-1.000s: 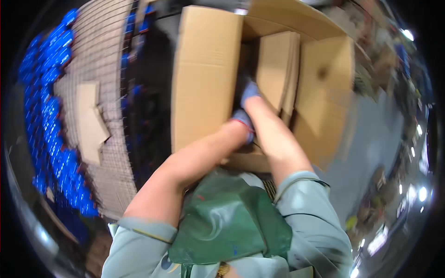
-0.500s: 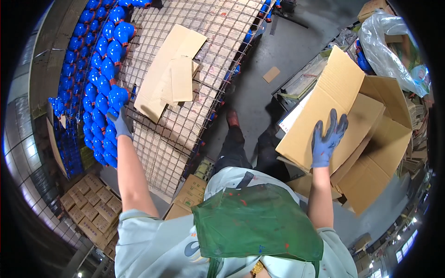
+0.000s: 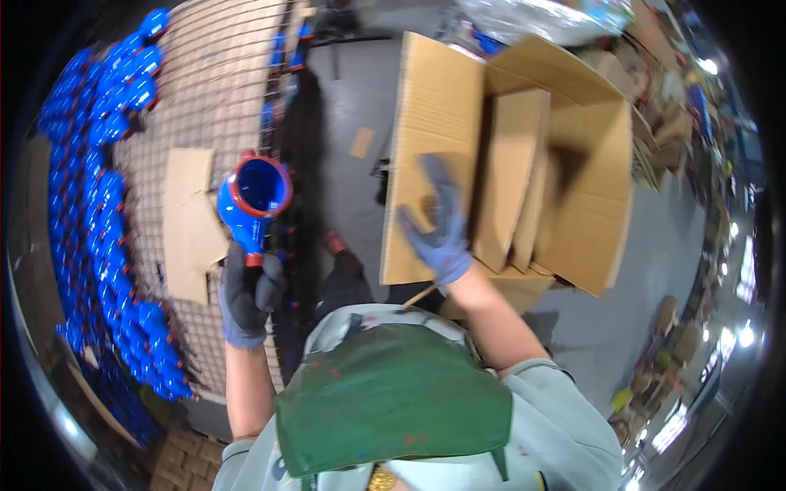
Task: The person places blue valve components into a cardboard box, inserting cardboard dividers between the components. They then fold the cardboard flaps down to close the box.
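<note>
Blue pipe fitting (image 3: pixel 241 222), now away from the pile (image 3: pixel 110 221) — gripped over the mesh rack (image 3: pixel 209 61) by the left hand (image 3: pixel 246 296), fingers closed; right hand (image 3: pixel 444 233) empty, fingers spread, beside the box (image 3: pixel 585 217) — cardboard sheets (image 3: pixel 509 176) inside.

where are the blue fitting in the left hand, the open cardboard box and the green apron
Blue fitting (image 3: pixel 243 221): head view, on its outer body below the red rim
Cardboard box (image 3: pixel 585 217): head view, on its right-hand flap
Green apron (image 3: pixel 393 401): head view, on the middle of its front
</note>
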Demonstrator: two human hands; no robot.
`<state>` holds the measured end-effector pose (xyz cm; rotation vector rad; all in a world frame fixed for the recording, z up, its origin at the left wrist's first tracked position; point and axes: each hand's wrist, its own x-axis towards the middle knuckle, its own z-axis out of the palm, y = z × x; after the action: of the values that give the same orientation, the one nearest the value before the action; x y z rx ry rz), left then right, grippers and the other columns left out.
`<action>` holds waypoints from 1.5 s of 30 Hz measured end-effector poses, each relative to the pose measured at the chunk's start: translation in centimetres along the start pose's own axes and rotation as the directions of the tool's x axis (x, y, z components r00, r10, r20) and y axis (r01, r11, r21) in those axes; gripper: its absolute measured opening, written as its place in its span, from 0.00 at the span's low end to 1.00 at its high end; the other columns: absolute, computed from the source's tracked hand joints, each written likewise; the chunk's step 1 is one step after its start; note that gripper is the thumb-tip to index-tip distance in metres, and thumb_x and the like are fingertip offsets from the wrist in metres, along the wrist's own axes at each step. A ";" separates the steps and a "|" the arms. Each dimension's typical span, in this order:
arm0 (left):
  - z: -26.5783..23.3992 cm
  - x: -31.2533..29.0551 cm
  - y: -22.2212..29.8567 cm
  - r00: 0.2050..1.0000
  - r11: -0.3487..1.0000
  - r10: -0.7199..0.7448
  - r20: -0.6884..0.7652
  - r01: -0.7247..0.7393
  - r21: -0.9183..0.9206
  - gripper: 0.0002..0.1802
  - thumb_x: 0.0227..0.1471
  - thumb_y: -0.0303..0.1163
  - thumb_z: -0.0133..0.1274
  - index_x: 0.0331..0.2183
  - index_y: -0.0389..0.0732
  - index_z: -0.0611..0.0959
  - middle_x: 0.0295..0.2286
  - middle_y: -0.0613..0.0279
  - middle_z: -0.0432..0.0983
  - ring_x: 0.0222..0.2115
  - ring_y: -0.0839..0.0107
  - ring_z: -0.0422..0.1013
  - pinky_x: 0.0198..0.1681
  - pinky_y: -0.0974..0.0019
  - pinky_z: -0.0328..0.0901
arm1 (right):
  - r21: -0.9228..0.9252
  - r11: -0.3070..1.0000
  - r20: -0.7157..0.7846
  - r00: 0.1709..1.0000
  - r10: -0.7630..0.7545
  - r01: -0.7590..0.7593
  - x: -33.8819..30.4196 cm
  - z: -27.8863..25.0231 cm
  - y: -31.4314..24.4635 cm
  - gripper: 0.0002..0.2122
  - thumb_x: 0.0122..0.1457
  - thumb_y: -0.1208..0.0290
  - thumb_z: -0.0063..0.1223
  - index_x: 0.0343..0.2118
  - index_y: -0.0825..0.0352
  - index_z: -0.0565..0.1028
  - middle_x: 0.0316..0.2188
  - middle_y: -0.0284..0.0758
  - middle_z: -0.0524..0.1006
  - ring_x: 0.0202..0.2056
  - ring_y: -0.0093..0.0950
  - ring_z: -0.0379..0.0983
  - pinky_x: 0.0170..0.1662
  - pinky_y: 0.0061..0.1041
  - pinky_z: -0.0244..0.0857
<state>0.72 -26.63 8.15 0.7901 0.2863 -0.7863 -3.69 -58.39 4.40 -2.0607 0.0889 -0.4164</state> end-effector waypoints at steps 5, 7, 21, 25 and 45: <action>17.7 6.6 -7.6 0.892 0.576 -0.240 0.382 -0.186 0.796 0.34 0.56 0.32 0.52 0.61 0.39 0.58 0.43 0.51 0.75 0.39 0.62 0.76 0.45 0.58 0.69 | 0.937 0.236 0.155 0.911 0.382 -0.258 2.3 -8.1 2.9 0.36 0.56 0.57 0.59 0.63 0.64 0.56 0.58 0.42 0.65 0.58 0.36 0.62 0.59 0.39 0.59; 22.7 11.3 -11.9 0.484 -0.015 -0.366 0.795 -0.857 0.515 0.17 0.45 0.34 0.53 0.40 0.41 0.78 0.36 0.55 0.76 0.43 0.57 0.69 0.51 0.55 0.61 | 0.969 -0.134 0.241 0.912 0.333 -0.207 2.4 -13.7 9.2 0.36 0.56 0.50 0.56 0.62 0.64 0.58 0.56 0.43 0.66 0.57 0.38 0.64 0.57 0.42 0.63; 24.8 32.1 -31.2 0.793 -0.624 -0.501 0.345 -0.608 0.491 0.16 0.50 0.37 0.51 0.40 0.45 0.83 0.40 0.57 0.78 0.39 0.63 0.73 0.41 0.51 0.63 | -0.531 0.777 -0.210 0.941 0.266 -0.338 2.0 -17.1 19.5 0.31 0.42 0.59 0.65 0.53 0.55 0.69 0.50 0.45 0.71 0.49 0.45 0.66 0.55 0.39 0.63; 24.5 27.3 -28.4 0.674 -0.544 -0.667 0.319 -0.732 0.410 0.18 0.49 0.37 0.51 0.43 0.44 0.82 0.43 0.55 0.77 0.42 0.63 0.72 0.45 0.56 0.64 | -0.831 0.548 0.164 0.903 0.397 -0.090 0.7 -13.2 22.9 0.29 0.46 0.61 0.60 0.54 0.57 0.70 0.49 0.48 0.66 0.50 0.47 0.64 0.52 0.44 0.64; -24.2 28.6 33.0 0.611 0.813 0.554 -0.565 -0.252 0.524 0.12 0.55 0.39 0.58 0.34 0.42 0.76 0.29 0.58 0.75 0.26 0.66 0.73 0.28 0.66 0.71 | -0.810 0.585 0.115 0.973 0.199 -0.024 1.4 -0.1 3.1 0.24 0.52 0.63 0.55 0.55 0.53 0.71 0.61 0.41 0.59 0.65 0.49 0.45 0.64 0.49 0.42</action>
<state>45.50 -9.29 -5.44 1.4876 0.6097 -0.0419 -2.06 -60.36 2.13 -2.9815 0.3472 -0.0664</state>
